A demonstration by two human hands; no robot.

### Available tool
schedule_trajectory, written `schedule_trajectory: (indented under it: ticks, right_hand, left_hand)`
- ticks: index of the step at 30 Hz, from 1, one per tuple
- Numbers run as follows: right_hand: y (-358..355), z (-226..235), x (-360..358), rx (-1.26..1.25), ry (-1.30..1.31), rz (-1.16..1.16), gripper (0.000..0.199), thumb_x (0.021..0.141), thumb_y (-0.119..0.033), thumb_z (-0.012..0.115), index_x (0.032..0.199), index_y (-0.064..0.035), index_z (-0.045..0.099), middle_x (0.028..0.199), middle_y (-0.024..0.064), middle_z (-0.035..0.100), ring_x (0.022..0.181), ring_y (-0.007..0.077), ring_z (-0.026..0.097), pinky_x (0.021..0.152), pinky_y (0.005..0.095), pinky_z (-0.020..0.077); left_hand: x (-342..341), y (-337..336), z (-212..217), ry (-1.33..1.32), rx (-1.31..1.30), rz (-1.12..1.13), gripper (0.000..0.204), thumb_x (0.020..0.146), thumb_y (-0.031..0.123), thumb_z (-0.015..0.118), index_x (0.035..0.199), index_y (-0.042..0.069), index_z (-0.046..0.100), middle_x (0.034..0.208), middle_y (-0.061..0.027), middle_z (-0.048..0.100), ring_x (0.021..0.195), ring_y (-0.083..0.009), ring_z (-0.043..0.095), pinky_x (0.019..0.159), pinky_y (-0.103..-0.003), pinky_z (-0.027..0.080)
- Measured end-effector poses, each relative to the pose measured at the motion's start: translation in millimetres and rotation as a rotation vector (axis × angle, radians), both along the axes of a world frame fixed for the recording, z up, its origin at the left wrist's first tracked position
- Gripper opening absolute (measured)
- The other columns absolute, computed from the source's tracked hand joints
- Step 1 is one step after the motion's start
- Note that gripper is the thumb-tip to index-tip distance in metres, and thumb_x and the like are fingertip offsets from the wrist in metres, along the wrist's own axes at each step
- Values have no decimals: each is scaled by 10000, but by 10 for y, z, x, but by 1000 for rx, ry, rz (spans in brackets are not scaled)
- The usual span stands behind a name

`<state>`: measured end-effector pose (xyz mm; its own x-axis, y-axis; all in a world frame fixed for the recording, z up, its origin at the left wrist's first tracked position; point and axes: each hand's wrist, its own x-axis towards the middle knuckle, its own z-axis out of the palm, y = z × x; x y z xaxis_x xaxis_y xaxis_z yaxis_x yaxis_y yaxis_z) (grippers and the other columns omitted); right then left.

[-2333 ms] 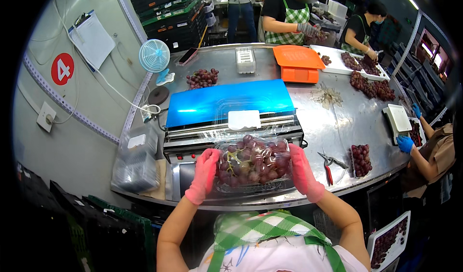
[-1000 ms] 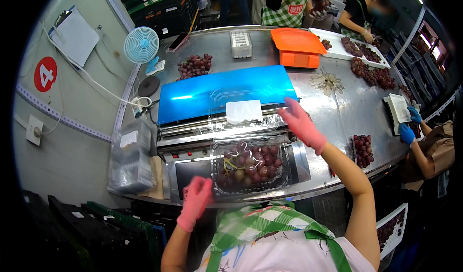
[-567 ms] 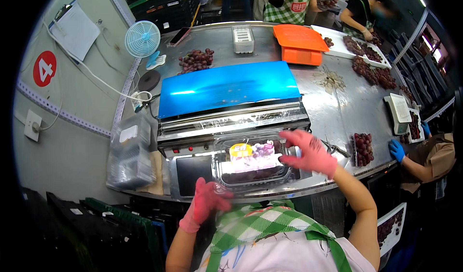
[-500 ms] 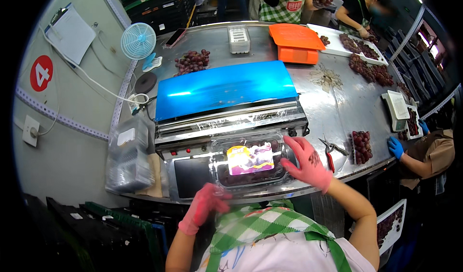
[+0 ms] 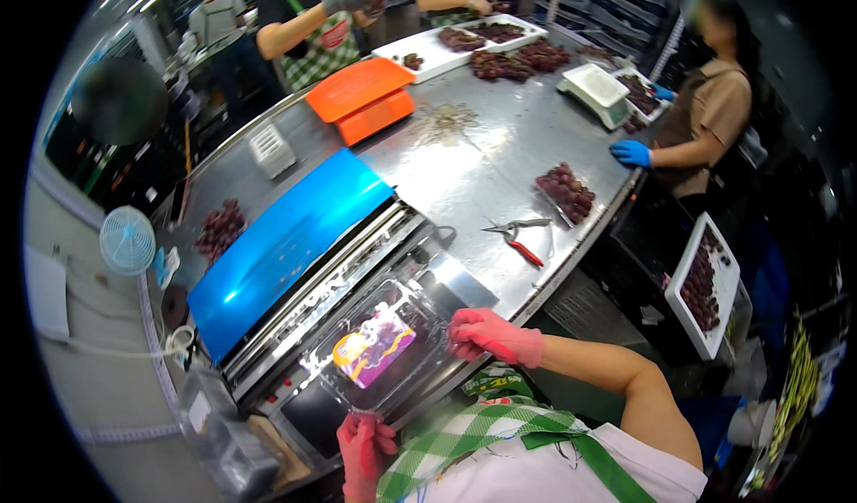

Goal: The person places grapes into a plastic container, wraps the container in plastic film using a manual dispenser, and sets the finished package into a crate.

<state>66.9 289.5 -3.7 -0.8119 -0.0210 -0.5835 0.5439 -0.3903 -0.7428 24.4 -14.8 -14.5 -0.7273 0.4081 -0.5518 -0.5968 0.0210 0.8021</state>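
In front of me lies a clear plastic box [image 5: 420, 329] with a purple, white and yellow label [image 5: 375, 344] on top. Its dark contents are hard to make out. My right hand [image 5: 494, 336], in a pink glove, has its fingers curled on the box's right edge. My left hand [image 5: 364, 448], gloved alike, is closed with its fingertips at the near left corner of the box. Just beyond the box stands a wrapping machine [image 5: 317, 302] with a blue cover [image 5: 286, 249].
Red-handled snips [image 5: 516, 235] and a pack of grapes [image 5: 566, 192] lie to the right. Farther off stand an orange scale [image 5: 361, 101] and a white scale [image 5: 594, 94]. Stacked clear boxes [image 5: 228, 432] are at the left. A co-worker's blue-gloved hand [image 5: 632, 153] rests on the table edge.
My view has swung to the right. My left hand has gone from hanging loose near the box to closing at its near corner. My right hand's spread fingers have curled onto the right edge.
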Motion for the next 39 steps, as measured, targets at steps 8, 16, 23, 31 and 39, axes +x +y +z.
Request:
schedule_trajectory:
  ticks: [8, 16, 23, 31, 39]
  right_hand:
    - [125, -308, 445, -212, 183, -114, 117, 902, -69, 502, 1008, -21, 514, 1123, 85, 550, 1066, 171, 541, 949, 317, 432]
    - [751, -273, 1355, -326, 476, -471, 406, 907, -232, 526, 1239, -9, 455, 1240, 93, 509, 1150, 212, 495, 1030, 407, 342]
    - [1471, -290, 2308, -226, 312, -921, 346, 907, -254, 519, 1163, -21, 524, 1098, 115, 592, 1102, 237, 531, 994, 388, 383]
    - [2465, -773, 2714, -482, 757, -1359, 425, 888, -387, 542, 1140, -47, 511, 1080, 145, 601, 1026, 258, 578, 954, 425, 437]
    - [3710, -1568, 2748, -562, 619, -1824, 290, 863, -330, 606, 1107, -187, 538, 994, -30, 591, 736, 149, 533, 887, 414, 476]
  left_hand:
    - [-32, 278, 410, 629, -117, -393, 273, 876, 265, 568, 877, -4, 528, 691, -115, 621, 509, -149, 576, 487, -250, 463]
    - [-68, 1468, 749, 1072, -61, -789, 126, 837, 130, 556, 796, 12, 572, 633, -81, 634, 554, -134, 624, 509, -247, 481]
    - [48, 3122, 627, 875, 311, -1212, 234, 856, 211, 595, 742, 19, 523, 668, -73, 642, 558, -133, 621, 535, -250, 485]
    - [907, 4895, 789, 550, 360, -1226, 149, 881, 64, 524, 994, -31, 547, 875, -77, 628, 759, -113, 598, 683, -244, 489]
    - [971, 5191, 2, 535, 60, -1400, 213, 923, 124, 499, 1072, -28, 494, 917, -102, 613, 797, -151, 596, 746, -280, 491]
